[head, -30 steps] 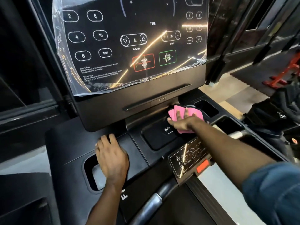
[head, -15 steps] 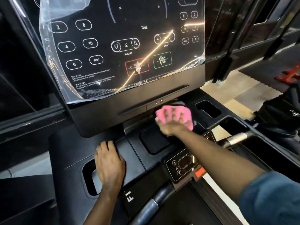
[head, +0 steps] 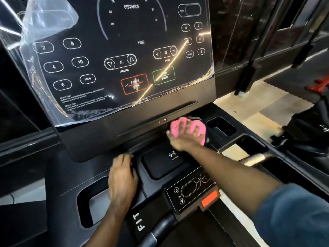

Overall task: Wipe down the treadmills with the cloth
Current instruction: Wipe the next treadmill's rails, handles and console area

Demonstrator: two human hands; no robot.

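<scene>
Under the spread right fingers (head: 192, 128), the pink cloth (head: 175, 126) lies pressed flat on the treadmill (head: 178, 111) ledge; left hand (head: 122, 177), fingers relaxed, rests flat on the deck, holding nothing.

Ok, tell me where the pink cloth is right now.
Head view, right of centre: the pink cloth lies under the right hand, just below the console and left of a rectangular recess.
</scene>
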